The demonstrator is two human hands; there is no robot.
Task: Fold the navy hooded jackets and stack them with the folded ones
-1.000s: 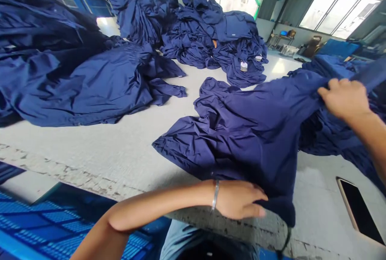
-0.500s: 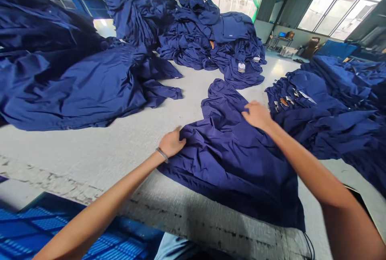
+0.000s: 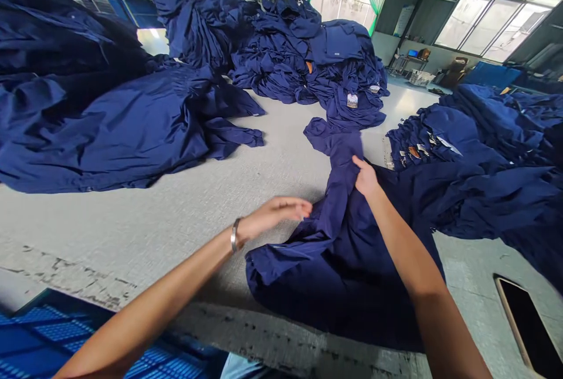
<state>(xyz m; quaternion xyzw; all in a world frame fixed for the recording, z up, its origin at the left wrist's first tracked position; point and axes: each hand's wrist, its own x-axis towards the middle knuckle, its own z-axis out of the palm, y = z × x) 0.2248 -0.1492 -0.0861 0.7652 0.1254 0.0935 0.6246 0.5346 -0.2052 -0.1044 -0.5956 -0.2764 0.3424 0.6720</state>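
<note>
Navy garment [image 3: 338,273] lying bunched mid-frame on the pale bench [image 3: 132,232]. Right hand [image 3: 365,178] is closed tight on a gathered strip of it. Left hand [image 3: 275,215], metal bangle [image 3: 234,235] on the wrist, is open, holding nothing, fingertips just beside the cloth. Big navy piles [image 3: 303,50] fill the upper centre, and a phone [image 3: 525,326] sits lower right.

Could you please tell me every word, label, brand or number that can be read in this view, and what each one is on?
None can be read.
Hang tag on the pile of navy garments: too small to read.
Small tags on the navy garments at right: too blurred to read.
Pale wall poster: too small to read.
</note>
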